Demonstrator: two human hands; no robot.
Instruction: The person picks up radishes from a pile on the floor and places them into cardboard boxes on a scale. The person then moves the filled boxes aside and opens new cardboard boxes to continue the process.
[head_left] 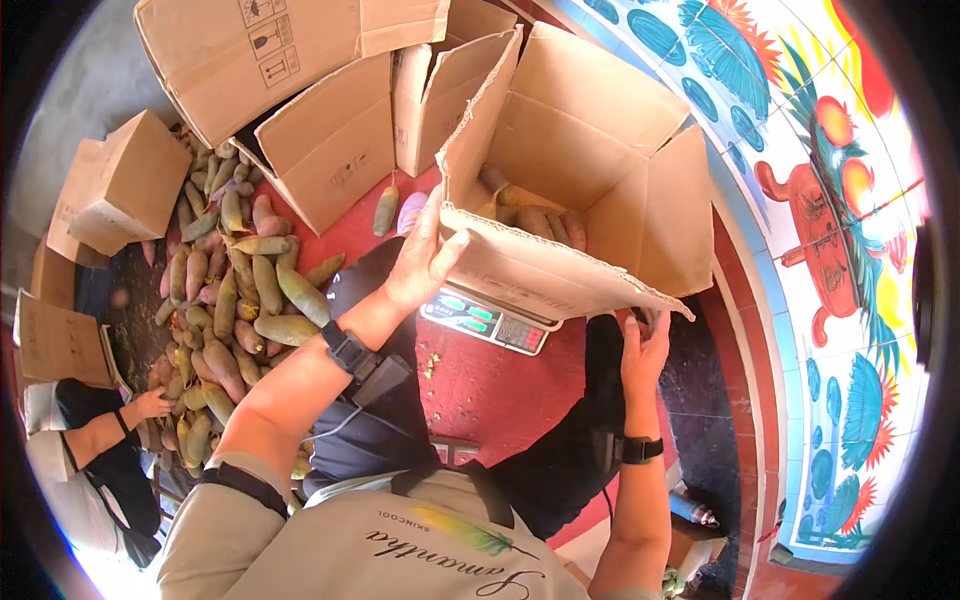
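An open-topped cardboard box [545, 255] stands on a digital scale [490, 322] between my knees. Several long brownish tubers [545, 222], which look like sweet potatoes, lie at its bottom. My left hand [424, 262] is closed at the box's near left corner, thumb along the near side and fingers round the left side. At the near right corner, my right hand [645, 348] holds the flap edge, its fingers partly hidden behind the cardboard. Part of the scale's display and its keypad show below the near wall.
A large heap of greenish and reddish tubers [235, 290] lies on the left. Another person's hand [150, 403] reaches to its edge. More cardboard boxes [330, 150] stand ahead and at far left. One loose tuber [386, 210] is on the red floor; a painted tile wall [830, 230] runs along the right.
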